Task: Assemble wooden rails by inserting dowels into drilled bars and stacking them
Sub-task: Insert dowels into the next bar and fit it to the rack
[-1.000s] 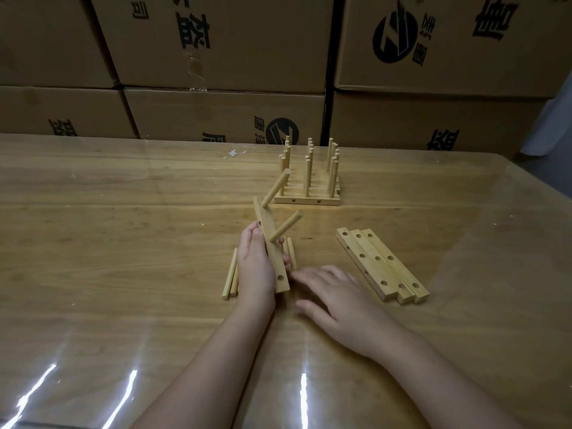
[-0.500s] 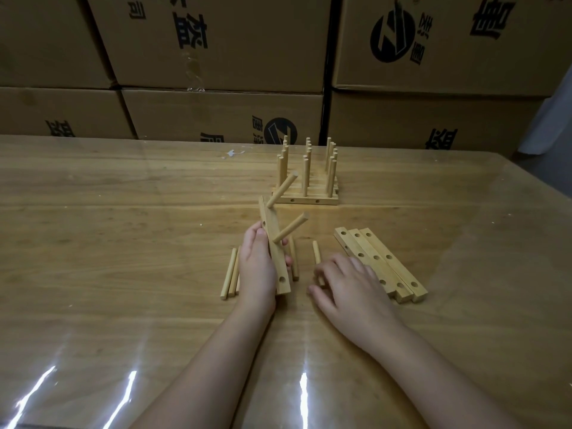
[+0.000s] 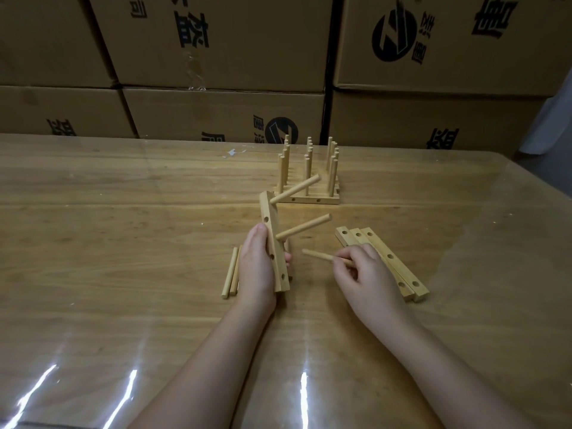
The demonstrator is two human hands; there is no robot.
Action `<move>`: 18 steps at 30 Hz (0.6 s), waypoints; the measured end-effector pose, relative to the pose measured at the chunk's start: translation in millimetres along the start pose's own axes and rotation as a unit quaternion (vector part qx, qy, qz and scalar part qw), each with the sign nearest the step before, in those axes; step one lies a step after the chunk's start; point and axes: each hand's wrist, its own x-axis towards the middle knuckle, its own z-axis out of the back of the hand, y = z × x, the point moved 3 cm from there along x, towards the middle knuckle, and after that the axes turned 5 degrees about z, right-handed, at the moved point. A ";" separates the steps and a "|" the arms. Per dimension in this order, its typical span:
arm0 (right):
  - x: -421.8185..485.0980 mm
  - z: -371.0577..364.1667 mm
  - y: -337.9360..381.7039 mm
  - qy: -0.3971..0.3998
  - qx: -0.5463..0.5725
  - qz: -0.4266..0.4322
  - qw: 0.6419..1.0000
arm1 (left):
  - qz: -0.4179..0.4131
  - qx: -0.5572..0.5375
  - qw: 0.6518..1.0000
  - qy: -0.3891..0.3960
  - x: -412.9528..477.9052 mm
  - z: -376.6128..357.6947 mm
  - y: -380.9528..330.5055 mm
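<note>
gripped by the left hand (image 3: 257, 267), thumb and fingers curled round its lower half: a pale, square-section wooden bar with drilled holes (image 3: 270, 222). stands nearly upright, leaning slightly, lower end at or just above the glossy wooden table top (image 3: 123, 258); cannot tell whether touching. carries two round wooden pegs seated in its right face: an upper dowel (image 3: 295, 193) near the top end and a lower dowel (image 3: 305, 230) about mid-length, both pointing right and upward. shows open holes along the side facing the camera.

pinched between thumb and fingers of the right hand (image 3: 368, 280): a loose round wooden dowel (image 3: 318, 256). lies close to level, free tip pointing left towards the held bar, apart from it, below the lower dowel.

just right of the right hand, partly hidden behind it: three loose drilled wooden bars (image 3: 390, 261), flat on the table, side by side and touching, running from far-left to near-right.

just left of the left hand: two spare wooden dowels (image 3: 230, 274), flat on the table, side by side.

further back, beyond the held bar: a finished group of wooden rails (image 3: 312, 199), bases packed together, rows of dowels upright.

behind the table: stacked brown cardboard boxes (image 3: 216, 57) with black printing.
</note>
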 end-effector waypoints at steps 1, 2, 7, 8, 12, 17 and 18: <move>0.0 0.4 3.1 0.006 0.027 0.016 0.999 | -0.007 0.011 1.000 -0.004 0.2 0.3 0.0; -0.5 0.2 6.8 0.020 0.048 0.035 0.998 | -0.017 0.017 1.000 -0.004 0.1 0.5 -0.4; -5.6 -4.8 15.2 0.075 0.068 0.106 0.989 | -0.021 -0.020 1.000 0.001 1.3 2.2 -1.9; -5.6 -4.6 15.1 0.076 0.067 0.109 0.989 | -0.018 -0.029 0.999 -0.002 2.1 2.6 -1.6; -4.1 -1.9 15.0 0.077 0.069 0.115 0.988 | -0.019 -0.063 0.998 -0.005 4.9 2.5 -0.8; -3.5 1.4 18.0 0.058 0.019 0.146 0.987 | -0.024 -0.055 0.998 0.006 7.6 3.1 2.3; -3.6 2.7 19.7 0.046 -0.001 0.165 0.985 | -0.028 -0.047 0.998 0.007 7.8 3.4 2.8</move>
